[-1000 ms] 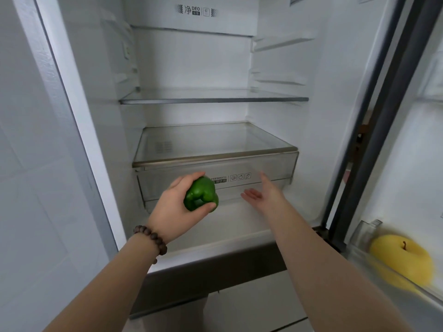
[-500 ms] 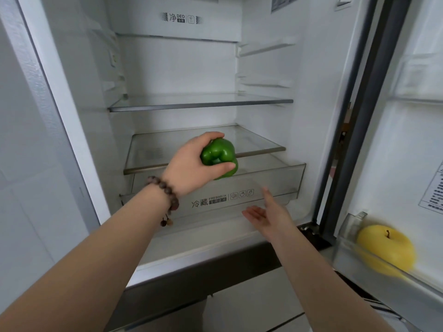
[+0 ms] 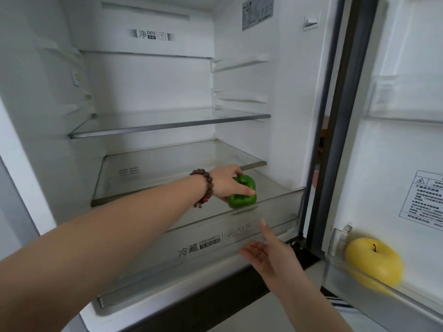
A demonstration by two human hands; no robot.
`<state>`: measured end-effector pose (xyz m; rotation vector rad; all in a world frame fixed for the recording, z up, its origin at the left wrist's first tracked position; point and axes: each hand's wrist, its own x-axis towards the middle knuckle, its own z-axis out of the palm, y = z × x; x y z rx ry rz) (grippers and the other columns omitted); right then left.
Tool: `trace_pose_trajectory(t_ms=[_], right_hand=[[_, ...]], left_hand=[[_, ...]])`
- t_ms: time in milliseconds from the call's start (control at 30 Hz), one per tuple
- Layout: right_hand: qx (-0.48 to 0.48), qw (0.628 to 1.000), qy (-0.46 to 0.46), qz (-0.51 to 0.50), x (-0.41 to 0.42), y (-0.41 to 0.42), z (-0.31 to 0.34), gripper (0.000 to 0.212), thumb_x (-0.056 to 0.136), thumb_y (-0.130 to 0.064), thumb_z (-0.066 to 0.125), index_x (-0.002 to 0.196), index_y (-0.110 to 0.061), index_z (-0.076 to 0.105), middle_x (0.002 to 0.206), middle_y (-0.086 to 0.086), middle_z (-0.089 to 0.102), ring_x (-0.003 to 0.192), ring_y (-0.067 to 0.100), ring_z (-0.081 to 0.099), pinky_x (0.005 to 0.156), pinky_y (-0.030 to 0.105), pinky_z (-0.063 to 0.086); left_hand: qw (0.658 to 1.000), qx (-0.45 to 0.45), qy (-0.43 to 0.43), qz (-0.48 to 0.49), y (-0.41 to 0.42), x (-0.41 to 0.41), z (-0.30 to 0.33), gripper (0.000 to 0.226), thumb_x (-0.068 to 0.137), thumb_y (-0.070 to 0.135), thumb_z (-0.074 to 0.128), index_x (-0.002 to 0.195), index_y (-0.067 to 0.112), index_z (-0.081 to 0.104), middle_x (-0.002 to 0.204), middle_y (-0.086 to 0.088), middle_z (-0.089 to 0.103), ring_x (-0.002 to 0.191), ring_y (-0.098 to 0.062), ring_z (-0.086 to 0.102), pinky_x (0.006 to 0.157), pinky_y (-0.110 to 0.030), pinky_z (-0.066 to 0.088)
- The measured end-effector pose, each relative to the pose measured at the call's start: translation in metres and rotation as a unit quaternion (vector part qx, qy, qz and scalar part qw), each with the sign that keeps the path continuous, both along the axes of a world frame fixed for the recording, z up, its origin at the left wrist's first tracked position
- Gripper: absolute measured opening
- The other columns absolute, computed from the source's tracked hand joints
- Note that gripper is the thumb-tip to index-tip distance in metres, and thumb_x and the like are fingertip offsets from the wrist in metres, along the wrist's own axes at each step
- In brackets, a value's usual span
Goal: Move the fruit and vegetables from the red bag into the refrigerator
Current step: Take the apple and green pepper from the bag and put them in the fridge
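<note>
The green pepper (image 3: 242,192), still grasped in the left hand (image 3: 226,182), has been carried from in front of the crisper drawer (image 3: 215,238) into its now pulled-out opening, the right hand (image 3: 268,256) open and empty; release appears imminent.

Refrigerator (image 3: 249,75) open, door (image 3: 395,149) swung out to right. Drawer (image 3: 215,245) pulled out at bottom, under lower glass shelf (image 3: 153,168); upper shelf (image 3: 167,121) above that. Left hand (image 3: 227,182) holds pepper (image 3: 242,200) over drawer's right side. Right hand (image 3: 268,255) before drawer front. Apple (image 3: 374,263) in door bin (image 3: 383,300), lower right.
</note>
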<state>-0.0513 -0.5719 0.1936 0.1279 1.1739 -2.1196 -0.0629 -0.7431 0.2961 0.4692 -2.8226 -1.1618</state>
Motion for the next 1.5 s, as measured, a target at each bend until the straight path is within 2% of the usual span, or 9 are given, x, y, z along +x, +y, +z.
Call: trace_pose_trajectory(t_ms=[200, 300, 400, 567, 733, 900, 1167, 1367, 1500], right_hand=[[-0.003, 0.999, -0.028, -0.02, -0.003, -0.006, 0.002, 0.03, 0.084, -0.026, 0.063, 0.106, -0.007, 0.055, 0.109, 0.023, 0.061, 0.099, 0.037, 0.061, 0.076, 0.046, 0.053], [-0.01, 0.999, -0.039, -0.03, -0.006, -0.011, -0.003, 0.035, 0.082, -0.026, 0.066, 0.11, -0.009, 0.056, 0.11, 0.024, 0.062, 0.099, 0.039, 0.061, 0.074, 0.047, 0.053], [-0.019, 0.999, -0.037, -0.03, -0.007, -0.012, -0.007, 0.036, 0.081, -0.026, 0.067, 0.111, -0.008, 0.058, 0.107, 0.025, 0.065, 0.096, 0.04, 0.064, 0.074, 0.046, 0.054], [-0.009, 0.999, -0.024, -0.032, -0.008, -0.012, -0.01, 0.041, 0.08, -0.028, 0.067, 0.115, -0.009, 0.056, 0.109, 0.025, 0.065, 0.097, 0.04, 0.064, 0.079, 0.047, 0.054], [-0.011, 0.999, -0.021, -0.022, -0.008, -0.011, -0.008, 0.046, 0.078, -0.031, 0.067, 0.116, -0.008, 0.055, 0.108, 0.024, 0.066, 0.098, 0.039, 0.064, 0.085, 0.048, 0.052], [-0.002, 1.0, -0.017, -0.025, -0.008, -0.011, -0.007, 0.042, 0.079, -0.029, 0.066, 0.114, -0.008, 0.057, 0.11, 0.026, 0.064, 0.099, 0.04, 0.063, 0.08, 0.047, 0.053], [-0.005, 1.0, -0.021, -0.018, -0.011, -0.011, -0.008, 0.041, 0.078, -0.028, 0.065, 0.113, -0.008, 0.057, 0.109, 0.024, 0.065, 0.099, 0.039, 0.063, 0.077, 0.046, 0.053], [-0.013, 0.999, -0.023, -0.018, -0.012, -0.012, -0.013, 0.04, 0.079, -0.029, 0.066, 0.112, -0.008, 0.056, 0.109, 0.024, 0.065, 0.098, 0.038, 0.063, 0.079, 0.046, 0.053], [-0.005, 0.999, -0.03, -0.016, -0.011, -0.01, -0.012, 0.043, 0.078, -0.03, 0.066, 0.113, -0.008, 0.056, 0.11, 0.021, 0.065, 0.101, 0.035, 0.063, 0.088, 0.048, 0.052]], left_hand=[[0.995, -0.026, -0.093, -0.026, -0.007, -0.046, -0.039, 0.062, 0.082, 0.044, 0.067, 0.132, 0.014, 0.046, 0.118, -0.004, 0.053, 0.093, -0.016, 0.058, 0.069, -0.026, 0.055], [0.997, -0.044, -0.065, -0.016, -0.011, -0.062, -0.051, 0.065, 0.08, 0.049, 0.067, 0.13, 0.013, 0.045, 0.118, -0.005, 0.052, 0.096, -0.018, 0.057, 0.072, -0.03, 0.057], [0.996, -0.08, -0.048, -0.002, -0.016, -0.073, -0.063, 0.074, 0.077, 0.055, 0.067, 0.133, 0.013, 0.041, 0.123, -0.009, 0.052, 0.106, -0.024, 0.056, 0.086, -0.04, 0.054], [0.995, -0.097, 0.018, -0.025, -0.023, -0.067, -0.077, 0.061, 0.085, 0.051, 0.058, 0.134, 0.02, 0.04, 0.124, -0.006, 0.056, 0.107, -0.024, 0.056, 0.083, -0.027, 0.045], [0.991, -0.119, 0.031, -0.056, -0.019, -0.063, -0.086, 0.077, 0.08, 0.033, 0.07, 0.141, 0.016, 0.027, 0.128, -0.01, 0.053, 0.113, -0.025, 0.054, 0.086, -0.023, 0.04], [0.994, -0.077, 0.067, 0.05, -0.028, -0.062, -0.091, 0.083, 0.065, 0.044, 0.08, 0.127, 0.016, 0.033, 0.107, 0.001, 0.051, 0.095, -0.017, 0.05, 0.077, -0.025, 0.041], [0.984, -0.045, 0.092, 0.148, -0.047, -0.067, -0.1, 0.08, 0.067, 0.045, 0.079, 0.13, 0.014, 0.04, 0.126, -0.008, 0.053, 0.113, -0.024, 0.051, 0.087, -0.026, 0.041], [0.983, -0.038, 0.054, 0.169, -0.045, -0.06, -0.093, 0.091, 0.069, 0.05, 0.077, 0.136, 0.009, 0.031, 0.133, -0.01, 0.047, 0.12, -0.026, 0.047, 0.094, -0.033, 0.042], [0.982, -0.1, -0.041, 0.156, -0.04, -0.046, -0.073, 0.109, 0.069, 0.069, 0.064, 0.144, 0.006, 0.017, 0.142, -0.014, 0.037, 0.126, -0.028, 0.042, 0.101, -0.037, 0.042]])
